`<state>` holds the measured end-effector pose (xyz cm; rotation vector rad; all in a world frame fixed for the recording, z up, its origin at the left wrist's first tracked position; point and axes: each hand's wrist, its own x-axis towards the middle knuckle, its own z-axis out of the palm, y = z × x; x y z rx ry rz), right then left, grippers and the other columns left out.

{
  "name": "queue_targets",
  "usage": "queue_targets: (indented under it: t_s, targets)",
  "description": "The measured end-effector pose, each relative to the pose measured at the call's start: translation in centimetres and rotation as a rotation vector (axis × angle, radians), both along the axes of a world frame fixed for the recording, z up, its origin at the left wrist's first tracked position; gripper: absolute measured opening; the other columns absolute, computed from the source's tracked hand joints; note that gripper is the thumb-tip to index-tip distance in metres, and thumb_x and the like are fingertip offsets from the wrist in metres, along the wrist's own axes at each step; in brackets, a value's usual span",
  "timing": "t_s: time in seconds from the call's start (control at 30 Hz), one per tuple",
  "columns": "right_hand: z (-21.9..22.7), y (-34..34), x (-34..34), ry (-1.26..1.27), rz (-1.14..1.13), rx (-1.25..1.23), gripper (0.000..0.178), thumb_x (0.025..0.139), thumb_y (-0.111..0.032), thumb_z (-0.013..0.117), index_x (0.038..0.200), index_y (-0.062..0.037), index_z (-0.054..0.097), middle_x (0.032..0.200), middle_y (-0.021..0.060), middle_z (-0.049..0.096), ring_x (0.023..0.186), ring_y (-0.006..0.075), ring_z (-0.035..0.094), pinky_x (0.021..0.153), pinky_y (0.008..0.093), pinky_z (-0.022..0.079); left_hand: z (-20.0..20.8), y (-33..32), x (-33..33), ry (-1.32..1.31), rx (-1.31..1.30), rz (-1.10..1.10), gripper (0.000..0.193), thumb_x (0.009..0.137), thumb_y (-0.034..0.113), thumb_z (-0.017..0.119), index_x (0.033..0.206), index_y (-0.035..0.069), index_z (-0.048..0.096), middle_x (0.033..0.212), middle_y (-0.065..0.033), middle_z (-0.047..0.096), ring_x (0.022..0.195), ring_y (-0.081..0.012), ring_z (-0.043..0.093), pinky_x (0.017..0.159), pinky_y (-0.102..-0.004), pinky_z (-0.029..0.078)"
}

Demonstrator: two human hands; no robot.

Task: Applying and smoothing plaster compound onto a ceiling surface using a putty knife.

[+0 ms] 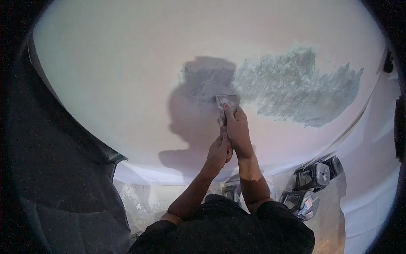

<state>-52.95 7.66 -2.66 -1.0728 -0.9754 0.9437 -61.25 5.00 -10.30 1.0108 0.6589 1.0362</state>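
A putty knife [221, 100] with a smeared, flat metal blade is raised in front of a pale wall [118, 84]. My right hand [239, 129] grips it high up, the thumb laid along the blade. Just below, my left hand [217, 153] closes around the lower part of the handle, which the fingers mostly hide. The blade lies at the lower edge of a rough grey patch [279, 82] that spreads to the right across the wall. Whether the blade touches the surface, I cannot tell.
Dark cloth [63, 169] hangs on the left, and white sheeting [372, 169] on the right. Black plastic stools [314, 177] stand at the wall's foot on the right, one with small items on it. The floor [154, 201] is splattered white. A shadow falls on the wall.
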Motion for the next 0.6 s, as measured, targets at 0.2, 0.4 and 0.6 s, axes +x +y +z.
queue_targets:
  t_s: [0.2,0.4,0.6]
  targets:
    - [-0.3,0.1,0.5,0.036,0.023,-0.028,0.027,0.100,-0.027,0.047,0.086,-0.0040,0.049,0.060,0.0013,0.049,0.045,0.0068,0.044,0.038,0.0221,0.033,-0.2,0.4,0.1,0.126,0.021,-0.022,0.038,0.101,0.042,0.038,0.084,0.008,0.047,0.056,0.0011,0.042,0.044,-0.0075,0.038,0.042,-0.0246,0.029]
    - [-1.6,1.1,0.8,-0.190,-0.078,0.038,0.028,0.100,-0.026,0.047,0.085,-0.0029,0.050,0.059,0.0005,0.048,0.048,0.0058,0.044,0.039,0.0220,0.033,-0.3,0.1,0.3,0.074,0.063,-0.051,0.038,0.102,0.042,0.036,0.085,0.009,0.046,0.056,0.0014,0.040,0.043,-0.0073,0.035,0.040,-0.0259,0.025]
    - [1.0,-0.4,0.4,0.016,0.032,-0.073,0.027,0.100,-0.027,0.046,0.086,-0.0044,0.050,0.059,0.0006,0.049,0.042,0.0069,0.042,0.037,0.0223,0.033,0.0,0.3,0.7,0.005,-0.006,-0.087,0.040,0.101,0.044,0.037,0.082,0.009,0.045,0.055,0.0010,0.038,0.041,-0.0094,0.033,0.040,-0.0284,0.025]
